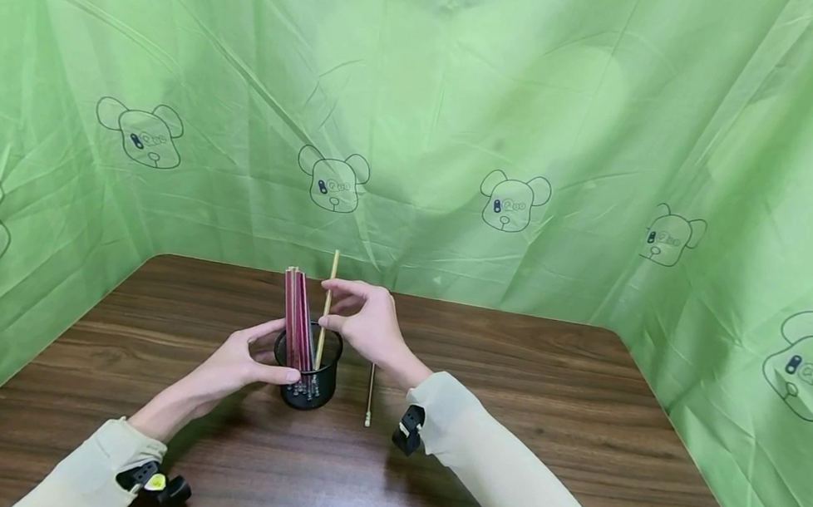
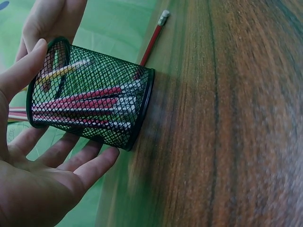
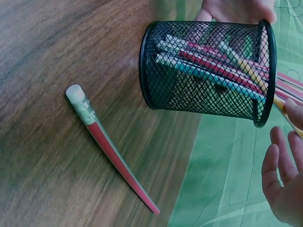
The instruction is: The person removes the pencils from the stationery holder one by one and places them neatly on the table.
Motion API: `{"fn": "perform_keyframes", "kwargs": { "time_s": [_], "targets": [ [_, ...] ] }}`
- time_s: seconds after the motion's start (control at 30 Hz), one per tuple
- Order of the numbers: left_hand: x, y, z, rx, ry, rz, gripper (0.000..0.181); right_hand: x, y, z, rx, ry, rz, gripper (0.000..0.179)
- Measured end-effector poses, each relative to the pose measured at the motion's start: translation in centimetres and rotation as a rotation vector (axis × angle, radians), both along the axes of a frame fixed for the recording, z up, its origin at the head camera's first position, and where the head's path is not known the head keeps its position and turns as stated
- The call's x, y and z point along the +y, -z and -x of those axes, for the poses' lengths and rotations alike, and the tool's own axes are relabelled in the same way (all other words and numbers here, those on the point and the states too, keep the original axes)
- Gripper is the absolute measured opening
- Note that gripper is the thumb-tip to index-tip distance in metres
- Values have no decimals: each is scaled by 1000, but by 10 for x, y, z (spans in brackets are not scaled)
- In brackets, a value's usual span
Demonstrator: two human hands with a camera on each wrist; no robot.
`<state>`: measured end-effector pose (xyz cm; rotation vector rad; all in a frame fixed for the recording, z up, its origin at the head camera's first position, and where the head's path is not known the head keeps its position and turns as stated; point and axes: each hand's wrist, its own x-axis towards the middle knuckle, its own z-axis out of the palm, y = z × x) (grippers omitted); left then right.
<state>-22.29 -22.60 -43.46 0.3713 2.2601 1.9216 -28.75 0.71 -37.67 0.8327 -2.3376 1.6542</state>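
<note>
A black mesh pencil cup (image 1: 308, 393) stands upright on the table, with several red-striped pencils (image 1: 297, 320) leaning inside it, eraser ends down. My left hand (image 1: 235, 368) holds the cup from its left side, thumb at the rim and fingers round the wall. Between thumb and fingers, my right hand (image 1: 365, 320) pinches a yellow pencil (image 1: 330, 291). Its eraser end is down inside the cup, seen through the mesh in the right wrist view, above the cup's floor. One red pencil (image 3: 116, 153) with a white eraser lies on the table, right of the cup.
The brown wooden table (image 1: 504, 457) spreads out around the cup. Green cloth (image 1: 431, 106) with bear-face outlines hangs behind the table and at both sides. Each sleeve carries a black wrist device (image 1: 409, 429).
</note>
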Motion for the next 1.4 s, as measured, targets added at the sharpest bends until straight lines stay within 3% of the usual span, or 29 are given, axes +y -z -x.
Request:
{"fn": "perform_keyframes", "kwargs": {
  "time_s": [0.37, 1.0, 1.4],
  "targets": [
    [0, 0, 0, -9, -5, -3, 94, 3, -6, 0, -80, -51, 87, 55],
    [0, 0, 0, -11, -3, -2, 93, 9, -21, 4, -44, -64, 115, 67],
    [0, -5, -1, -7, 8, -1, 92, 19, -39, 9, -24, -39, 144, 68]
  ]
}}
